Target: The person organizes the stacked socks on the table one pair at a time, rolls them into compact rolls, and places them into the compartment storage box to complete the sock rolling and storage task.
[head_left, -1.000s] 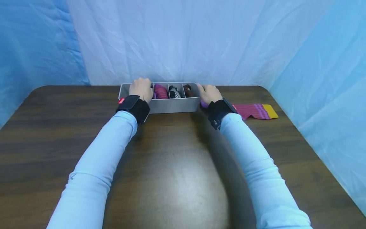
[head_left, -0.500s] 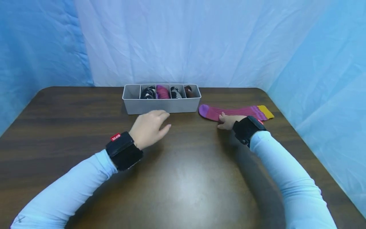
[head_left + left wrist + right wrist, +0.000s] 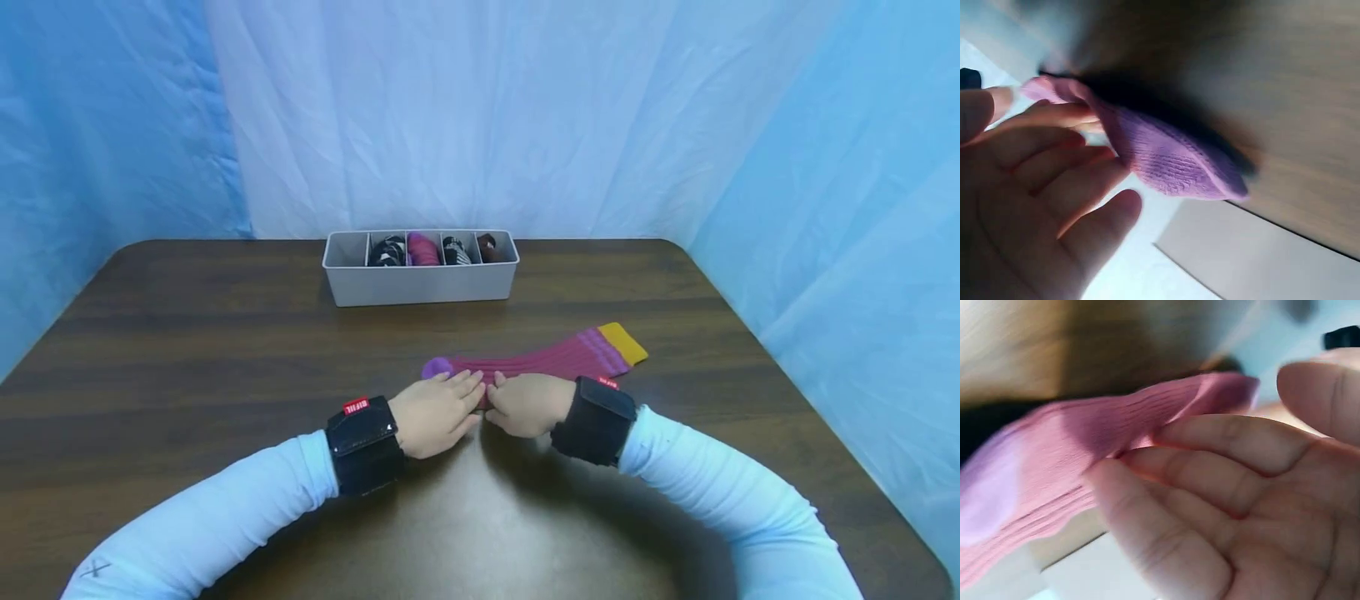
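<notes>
A maroon ribbed sock (image 3: 547, 360) with a purple toe, lilac stripes and a yellow cuff lies flat and slanted on the table. My left hand (image 3: 437, 417) touches its near edge close to the toe end, fingers extended. Beside it, my right hand (image 3: 531, 405) rests its fingers on the sock's middle part, the two hands' fingertips almost meeting. In the left wrist view, the sock (image 3: 1166, 156) meets my fingertips and the thumb stands apart. The right wrist view shows fairly straight fingers against the sock (image 3: 1054, 456), with the thumb away from it.
A grey divided box (image 3: 423, 287) stands near the table's back edge. Several of its compartments hold rolled bundles: black-and-white ones, a maroon one (image 3: 423, 250) and a brown one (image 3: 487, 247). Blue and white sheets hang around the dark wooden table (image 3: 225, 333).
Both hands have left the box's ends and come nearer. The sock has moved toward me and to the left, and now lies more slanted. My left hand has joined the right at the sock.
</notes>
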